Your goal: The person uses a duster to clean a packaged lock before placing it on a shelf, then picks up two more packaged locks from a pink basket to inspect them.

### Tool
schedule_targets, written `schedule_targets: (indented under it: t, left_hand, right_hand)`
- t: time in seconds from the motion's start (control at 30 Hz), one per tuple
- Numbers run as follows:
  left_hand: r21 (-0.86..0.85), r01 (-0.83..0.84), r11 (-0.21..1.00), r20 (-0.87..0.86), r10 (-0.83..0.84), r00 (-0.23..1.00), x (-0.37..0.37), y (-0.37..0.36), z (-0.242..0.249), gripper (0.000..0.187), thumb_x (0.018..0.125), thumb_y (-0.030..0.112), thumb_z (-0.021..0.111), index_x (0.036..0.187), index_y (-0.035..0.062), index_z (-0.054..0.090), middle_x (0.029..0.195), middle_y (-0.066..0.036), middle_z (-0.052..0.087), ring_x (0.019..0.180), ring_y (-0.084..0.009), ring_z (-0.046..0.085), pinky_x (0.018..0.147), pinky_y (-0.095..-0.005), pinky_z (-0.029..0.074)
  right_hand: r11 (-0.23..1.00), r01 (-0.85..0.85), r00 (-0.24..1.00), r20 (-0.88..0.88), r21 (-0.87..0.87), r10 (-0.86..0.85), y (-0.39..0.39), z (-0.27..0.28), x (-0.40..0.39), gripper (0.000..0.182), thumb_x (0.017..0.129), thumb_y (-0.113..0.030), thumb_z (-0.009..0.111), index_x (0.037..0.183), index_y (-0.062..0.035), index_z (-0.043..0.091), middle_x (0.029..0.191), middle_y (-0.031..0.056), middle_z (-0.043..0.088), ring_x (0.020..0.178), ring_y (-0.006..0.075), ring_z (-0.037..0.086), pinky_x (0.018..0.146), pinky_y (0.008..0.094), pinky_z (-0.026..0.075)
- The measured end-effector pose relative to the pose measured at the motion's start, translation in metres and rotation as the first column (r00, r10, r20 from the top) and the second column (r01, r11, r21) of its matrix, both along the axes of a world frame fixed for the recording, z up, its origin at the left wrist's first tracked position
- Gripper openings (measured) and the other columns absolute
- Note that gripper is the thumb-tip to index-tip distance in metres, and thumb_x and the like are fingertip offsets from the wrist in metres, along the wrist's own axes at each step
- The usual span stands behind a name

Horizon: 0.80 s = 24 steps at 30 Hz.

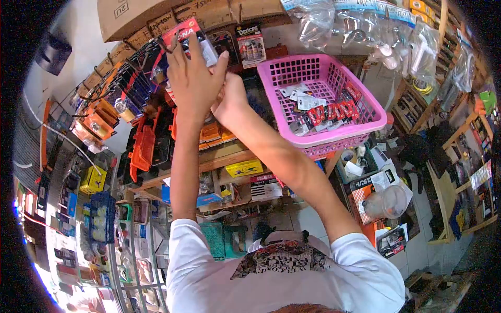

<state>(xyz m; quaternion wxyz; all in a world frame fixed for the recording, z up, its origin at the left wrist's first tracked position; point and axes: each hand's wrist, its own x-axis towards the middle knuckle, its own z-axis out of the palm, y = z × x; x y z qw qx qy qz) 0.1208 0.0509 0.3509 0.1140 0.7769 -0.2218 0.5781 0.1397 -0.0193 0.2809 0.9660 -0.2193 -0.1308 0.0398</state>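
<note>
Two hands work left of the pink basket (331, 134): our left hand (192, 78), fingers extended and thumb apart, lies over a red-topped packet (183, 30) beyond the basket's upper left; our right hand (229, 98) curls just beneath. Whether either grips, we cannot tell. We judge the step as placing or adjusting that packet, which calls for fine fingertip control. We read "ONA" on it and "Dextone" on a card (251, 46) just beside the basket.
</note>
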Motion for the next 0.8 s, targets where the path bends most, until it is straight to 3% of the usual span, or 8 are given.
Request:
schedule_targets:
  t: [0.03,0.17,0.33,0.43,0.57,0.63,0.73,0.8]
  left_hand:
    - [0.024,-0.017,1.000,0.053,0.016,0.998,0.001,0.001,-0.001,0.076,0.083,0.048,0.067,0.138,0.0000,0.046,0.138,-0.034,0.040,0.126,-0.0492,0.041,0.097,-0.0546,0.041]
    - [0.007,-0.009,1.000,0.009,0.009,1.000,0.001,0.004,-0.003,0.075,0.085,0.048,0.067,0.140,0.0027,0.044,0.141,-0.034,0.038,0.131,-0.0486,0.037,0.106,-0.0544,0.035]
    - [0.024,0.006,1.000,0.010,-0.006,1.000,0.000,0.006,-0.005,0.078,0.085,0.045,0.068,0.143,0.0010,0.040,0.143,-0.034,0.037,0.131,-0.0498,0.037,0.103,-0.0531,0.038]
    - [-0.001,0.062,0.998,-0.040,-0.062,0.997,-0.011,0.002,-0.011,0.081,0.085,0.043,0.068,0.146,0.0013,0.035,0.145,-0.035,0.032,0.134,-0.0497,0.033,0.107,-0.0525,0.033]
    - [-0.019,0.104,0.994,-0.189,-0.106,0.976,-0.062,-0.003,-0.036,0.085,0.085,0.036,0.071,0.150,0.0018,0.028,0.154,-0.034,0.017,0.144,-0.0469,0.020,0.115,-0.0502,0.023]
    - [-0.021,0.172,0.985,-0.298,-0.171,0.939,-0.099,-0.002,-0.062,0.085,0.081,0.028,0.075,0.148,0.0026,0.030,0.155,-0.033,0.013,0.144,-0.0473,0.018,0.116,-0.0500,0.022]
    - [-0.034,0.283,0.958,-0.610,-0.245,0.754,-0.153,0.008,-0.126,0.083,0.076,0.016,0.079,0.146,0.0082,0.035,0.155,-0.032,0.013,0.143,-0.0494,0.020,0.115,-0.0510,0.024]
    - [-0.115,0.362,0.925,-0.707,-0.332,0.624,-0.169,0.026,-0.200,0.084,0.080,0.025,0.077,0.150,0.0106,0.032,0.155,-0.034,0.010,0.141,-0.0525,0.019,0.114,-0.0538,0.025]
  right_hand:
    - [0.998,0.042,0.998,-0.058,0.055,-0.039,-0.002,-0.001,-0.024,0.026,0.093,-0.031,0.054,0.110,-0.0120,0.059,0.113,0.0071,0.061,0.098,0.0218,0.058,0.097,0.0392,0.044]
    - [0.999,-0.009,0.987,-0.161,-0.033,0.004,-0.052,0.005,-0.122,0.046,0.092,-0.017,0.059,0.135,-0.0049,0.047,0.137,0.0166,0.049,0.129,0.0286,0.047,0.109,0.0434,0.036]
    - [0.913,0.021,0.975,0.212,-0.407,0.072,-0.157,0.009,-0.150,0.031,0.096,-0.017,0.052,0.123,-0.0020,0.056,0.111,0.0161,0.066,0.099,0.0271,0.066,0.086,0.0395,0.054]
    - [0.254,0.281,0.957,0.289,-0.925,-0.006,-0.221,0.037,-0.152,0.025,0.096,-0.018,0.055,0.113,-0.0011,0.062,0.096,0.0089,0.069,0.082,0.0187,0.067,0.074,0.0308,0.054]
    - [-0.549,0.311,0.915,0.400,-0.776,-0.048,-0.324,0.017,-0.089,0.026,0.087,-0.022,0.062,0.110,-0.0095,0.069,0.097,0.0089,0.071,0.078,0.0226,0.067,0.071,0.0357,0.053]
    - [-0.791,0.266,0.902,0.431,-0.551,0.003,-0.356,0.016,-0.067,0.030,0.080,-0.020,0.067,0.109,-0.0109,0.071,0.102,0.0093,0.071,0.090,0.0294,0.066,0.081,0.0415,0.052]
    - [-0.892,0.330,0.916,0.335,-0.310,0.222,-0.385,-0.005,-0.036,0.033,0.072,-0.020,0.070,0.104,-0.0158,0.074,0.110,0.0064,0.070,0.114,0.0355,0.056,0.100,0.0500,0.040]
    - [-0.938,0.325,0.925,0.249,-0.119,0.289,-0.386,-0.018,-0.024,0.036,0.069,-0.022,0.073,0.105,-0.0188,0.074,0.114,0.0049,0.069,0.123,0.0330,0.049,0.105,0.0517,0.032]
